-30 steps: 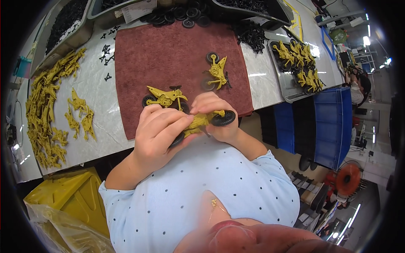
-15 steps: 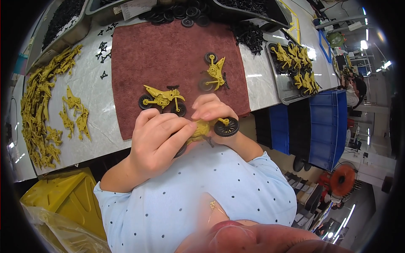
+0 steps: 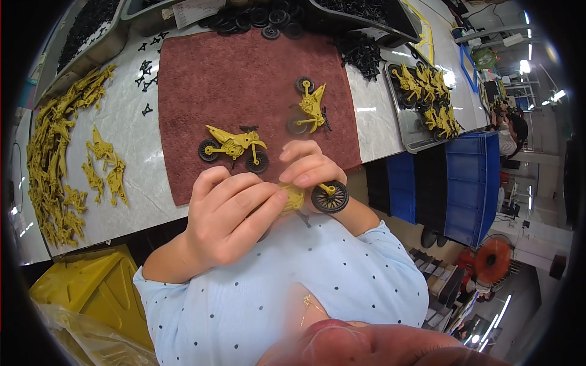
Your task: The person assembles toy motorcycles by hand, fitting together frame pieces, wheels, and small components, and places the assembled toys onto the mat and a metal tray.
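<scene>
Both of my hands hold one small yellow toy motorbike [image 3: 295,197] close to my chest, just off the table's near edge. My left hand [image 3: 226,213] wraps its body from the left. My right hand [image 3: 308,168] pinches it from above, beside its black wheel [image 3: 330,197], which sticks out to the right. Two finished yellow motorbikes lie on the dark red cloth [image 3: 244,79]: one [image 3: 234,147] just beyond my hands, another [image 3: 310,108] farther right.
Heaps of yellow frame parts [image 3: 52,158] cover the table's left side. Black wheels [image 3: 262,15] and small black parts [image 3: 361,49] lie at the far edge. A grey tray [image 3: 408,122] of finished bikes sits right, above blue crates [image 3: 470,183]. A yellow bin [image 3: 91,293] stands lower left.
My hands have drawn the bike slightly nearer to my chest, and its black wheel now shows more fully at the right. The two bikes on the cloth have not moved.
</scene>
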`<state>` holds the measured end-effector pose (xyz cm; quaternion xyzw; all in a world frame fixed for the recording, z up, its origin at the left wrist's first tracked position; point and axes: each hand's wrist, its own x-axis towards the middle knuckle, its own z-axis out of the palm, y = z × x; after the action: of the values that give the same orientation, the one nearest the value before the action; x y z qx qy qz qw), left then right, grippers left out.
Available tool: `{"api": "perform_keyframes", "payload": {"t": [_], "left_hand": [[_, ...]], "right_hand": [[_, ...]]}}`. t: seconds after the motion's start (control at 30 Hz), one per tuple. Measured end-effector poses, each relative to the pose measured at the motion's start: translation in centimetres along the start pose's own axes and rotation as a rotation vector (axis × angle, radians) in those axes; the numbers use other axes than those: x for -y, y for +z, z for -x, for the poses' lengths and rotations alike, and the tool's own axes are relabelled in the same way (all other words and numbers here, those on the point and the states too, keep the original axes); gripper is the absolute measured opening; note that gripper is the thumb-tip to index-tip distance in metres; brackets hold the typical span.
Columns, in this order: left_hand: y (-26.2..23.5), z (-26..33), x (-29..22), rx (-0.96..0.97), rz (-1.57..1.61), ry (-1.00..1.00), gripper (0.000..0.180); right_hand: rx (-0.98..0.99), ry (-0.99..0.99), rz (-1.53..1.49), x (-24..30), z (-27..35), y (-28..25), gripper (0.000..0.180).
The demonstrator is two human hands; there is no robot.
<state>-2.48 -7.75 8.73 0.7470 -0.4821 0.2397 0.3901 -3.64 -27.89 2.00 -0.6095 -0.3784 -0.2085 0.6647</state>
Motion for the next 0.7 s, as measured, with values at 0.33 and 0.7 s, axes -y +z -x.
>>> {"api": "perform_keyframes", "payload": {"t": [0.33,0.7], "left_hand": [[-0.03,0.24,0.26,-0.004,0.080,-0.051,0.034],[-0.20,0.34,0.37,0.023,0.254,-0.204,0.047]], "right_hand": [[0.022,0.029,-0.009,0.41,-0.60,-0.01,0.036],[-0.002,0.087,-0.052,0.09,-0.43,0.26,0.043]]}}
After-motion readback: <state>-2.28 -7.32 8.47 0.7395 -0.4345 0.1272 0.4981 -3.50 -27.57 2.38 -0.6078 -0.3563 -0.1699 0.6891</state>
